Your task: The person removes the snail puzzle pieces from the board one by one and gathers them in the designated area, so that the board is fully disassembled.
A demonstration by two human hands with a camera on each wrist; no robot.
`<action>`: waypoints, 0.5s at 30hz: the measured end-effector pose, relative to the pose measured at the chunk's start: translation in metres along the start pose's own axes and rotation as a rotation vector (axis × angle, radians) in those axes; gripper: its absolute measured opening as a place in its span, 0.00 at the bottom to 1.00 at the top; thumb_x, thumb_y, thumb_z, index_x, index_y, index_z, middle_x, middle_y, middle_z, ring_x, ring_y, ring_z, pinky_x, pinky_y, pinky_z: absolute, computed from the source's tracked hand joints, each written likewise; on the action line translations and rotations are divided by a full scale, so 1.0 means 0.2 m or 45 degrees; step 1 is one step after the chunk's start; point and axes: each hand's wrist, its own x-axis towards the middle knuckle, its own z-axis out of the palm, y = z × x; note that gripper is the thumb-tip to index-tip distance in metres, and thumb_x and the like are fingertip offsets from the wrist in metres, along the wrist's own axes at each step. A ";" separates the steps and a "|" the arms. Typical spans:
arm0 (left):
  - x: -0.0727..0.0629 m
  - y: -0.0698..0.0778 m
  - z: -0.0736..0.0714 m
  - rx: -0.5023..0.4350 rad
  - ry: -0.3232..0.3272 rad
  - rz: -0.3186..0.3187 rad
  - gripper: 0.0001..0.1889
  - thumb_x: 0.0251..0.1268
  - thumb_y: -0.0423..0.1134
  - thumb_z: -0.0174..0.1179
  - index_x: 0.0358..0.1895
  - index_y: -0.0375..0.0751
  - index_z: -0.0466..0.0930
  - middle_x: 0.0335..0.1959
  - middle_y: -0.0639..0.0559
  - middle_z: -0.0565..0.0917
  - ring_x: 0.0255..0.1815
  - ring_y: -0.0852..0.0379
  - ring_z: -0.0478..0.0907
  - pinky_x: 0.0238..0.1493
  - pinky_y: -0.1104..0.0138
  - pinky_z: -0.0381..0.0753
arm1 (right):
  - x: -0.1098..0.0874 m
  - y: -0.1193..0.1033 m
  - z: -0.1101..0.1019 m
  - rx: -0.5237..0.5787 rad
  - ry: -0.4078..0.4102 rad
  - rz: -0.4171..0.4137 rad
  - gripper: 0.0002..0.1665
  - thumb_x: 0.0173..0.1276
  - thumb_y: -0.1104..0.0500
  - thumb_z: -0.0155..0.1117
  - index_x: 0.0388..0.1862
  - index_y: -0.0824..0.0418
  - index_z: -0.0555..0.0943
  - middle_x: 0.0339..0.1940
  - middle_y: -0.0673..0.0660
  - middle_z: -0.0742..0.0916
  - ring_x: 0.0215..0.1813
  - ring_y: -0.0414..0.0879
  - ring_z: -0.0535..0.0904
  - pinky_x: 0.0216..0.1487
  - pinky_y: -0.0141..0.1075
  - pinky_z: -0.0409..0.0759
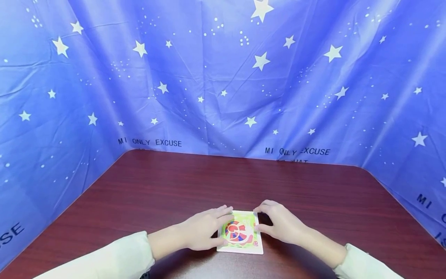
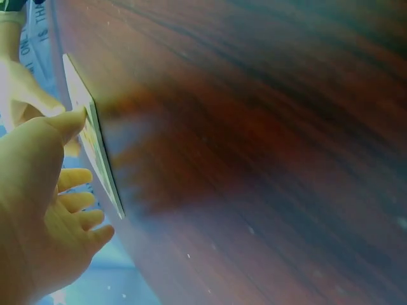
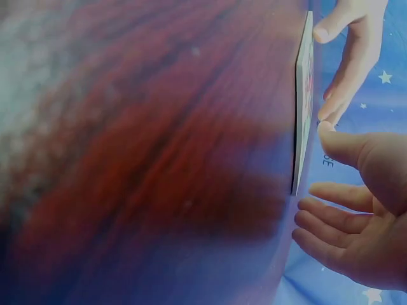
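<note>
A thin square picture board [image 1: 239, 232] with a white border and a red-and-blue snail on green lies flat on the dark red table [image 1: 167, 186]. My left hand [image 1: 205, 228] is at its left side, fingers extended over the far left corner and thumb resting by the near left edge. At the right side, my right hand [image 1: 283, 223] has thumb and fingers spread along the edge, fingertips right at the border. Both wrist views show the board [image 2: 95, 143] almost edge-on, with relaxed fingers beside it.
A blue curtain [image 1: 209, 77] with white stars and printed lettering hangs behind the table and along both sides. Pale sleeves [image 1: 118, 255] cover my forearms. The table's glossy surface reflects light near its front.
</note>
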 end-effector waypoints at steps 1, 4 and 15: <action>0.00 0.01 0.00 0.006 -0.005 0.007 0.31 0.67 0.53 0.56 0.69 0.42 0.66 0.74 0.45 0.64 0.76 0.50 0.61 0.74 0.60 0.63 | 0.00 0.00 0.00 0.003 0.003 -0.011 0.22 0.55 0.53 0.74 0.47 0.61 0.83 0.41 0.49 0.85 0.45 0.43 0.81 0.48 0.38 0.82; 0.02 0.03 0.01 0.010 -0.012 0.035 0.29 0.69 0.51 0.54 0.70 0.43 0.66 0.73 0.47 0.67 0.75 0.53 0.63 0.73 0.62 0.66 | 0.02 -0.01 0.00 -0.010 0.011 -0.047 0.21 0.53 0.54 0.76 0.45 0.61 0.84 0.39 0.49 0.84 0.43 0.43 0.80 0.47 0.36 0.82; 0.06 0.09 0.02 0.073 0.004 0.188 0.25 0.74 0.46 0.49 0.70 0.45 0.66 0.72 0.50 0.68 0.74 0.57 0.64 0.71 0.64 0.69 | 0.04 -0.02 0.02 -0.040 -0.006 -0.096 0.20 0.52 0.57 0.76 0.43 0.63 0.85 0.37 0.51 0.83 0.41 0.42 0.79 0.44 0.33 0.81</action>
